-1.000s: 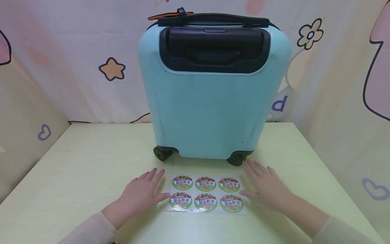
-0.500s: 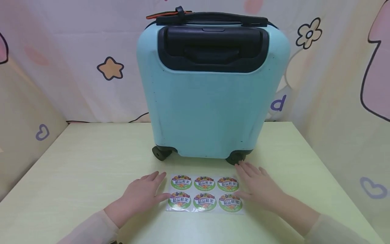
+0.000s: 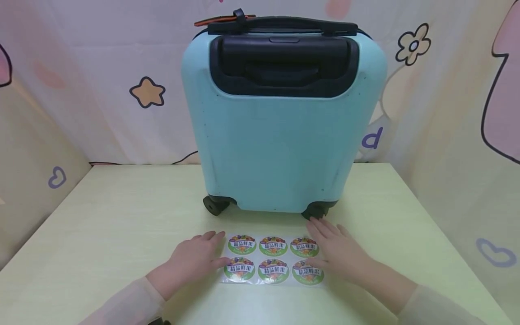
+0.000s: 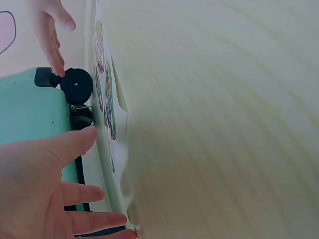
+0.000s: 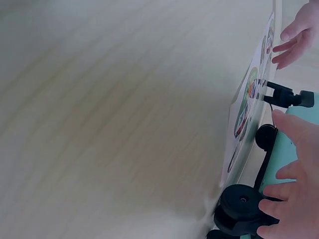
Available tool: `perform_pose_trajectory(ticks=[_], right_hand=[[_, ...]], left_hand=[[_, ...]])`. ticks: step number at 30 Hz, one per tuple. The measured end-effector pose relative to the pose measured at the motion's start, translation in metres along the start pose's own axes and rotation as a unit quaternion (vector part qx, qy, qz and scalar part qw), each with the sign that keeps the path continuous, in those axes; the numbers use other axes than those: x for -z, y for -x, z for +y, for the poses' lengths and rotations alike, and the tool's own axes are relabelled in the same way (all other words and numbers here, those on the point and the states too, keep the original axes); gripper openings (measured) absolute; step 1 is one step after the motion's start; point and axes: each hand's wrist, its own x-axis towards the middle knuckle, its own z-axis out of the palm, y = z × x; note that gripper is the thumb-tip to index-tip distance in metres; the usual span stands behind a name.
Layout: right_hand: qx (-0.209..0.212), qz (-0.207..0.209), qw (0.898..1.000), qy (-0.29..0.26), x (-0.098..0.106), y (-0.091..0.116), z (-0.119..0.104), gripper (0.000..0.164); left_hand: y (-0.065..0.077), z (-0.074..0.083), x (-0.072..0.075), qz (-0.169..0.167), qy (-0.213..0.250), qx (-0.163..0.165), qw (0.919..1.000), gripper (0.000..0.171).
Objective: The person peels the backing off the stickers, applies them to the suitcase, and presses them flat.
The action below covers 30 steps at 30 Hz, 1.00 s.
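Note:
A flat sheet of round fruit stickers (image 3: 258,262), with green, white and red print, lies on the table just in front of an upright light-blue suitcase (image 3: 280,149). At the sheet's left edge is my left hand (image 3: 197,258), fingers extended and thumb overlapping a lower sticker in the head view. My right hand (image 3: 339,253) is over the sheet's right edge, its fingertips right by a black suitcase wheel (image 3: 316,210). Both hands hold nothing. The left wrist view shows the left hand (image 4: 35,184) with spread fingers beside the sheet's edge (image 4: 119,149).
The suitcase takes up the back middle of the pale table (image 3: 101,225), with its black carry handle (image 3: 284,25) on top and another wheel (image 3: 215,205) at the left. A patterned cloth (image 3: 93,90) hangs behind and along both sides.
My right hand has moved left over the sheet's right edge. The left hand has shifted slightly to the right. Suitcase and sticker sheet stay in place.

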Motion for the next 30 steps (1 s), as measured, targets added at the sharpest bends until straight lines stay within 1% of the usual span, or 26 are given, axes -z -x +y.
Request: perform_pose_trajectory(ticks=[6,12,21,26,30], right_hand=[[0.016,0.008,1.000,0.011,-0.002,-0.002,-0.001,0.081],[0.021,-0.001,1.000,0.006,-0.001,-0.005,-0.006,0.083],[0.040,-0.007,0.999,-0.004,-0.004,-0.011,-0.011,0.077],[0.045,-0.021,0.999,-0.005,-0.006,-0.015,-0.015,0.074],[0.042,-0.032,0.999,-0.009,-0.008,-0.016,-0.020,0.074]], left_hand=[[-0.008,0.002,-0.001,0.001,-0.005,0.004,1.0000,0.068],[-0.013,0.004,0.001,0.004,-0.006,0.009,0.9999,0.065],[-0.019,0.003,-0.001,0.011,-0.025,0.010,0.9996,0.062],[-0.020,0.003,-0.002,0.000,-0.026,0.016,0.9995,0.063],[-0.019,0.005,-0.003,-0.004,-0.026,0.012,0.9996,0.061]])
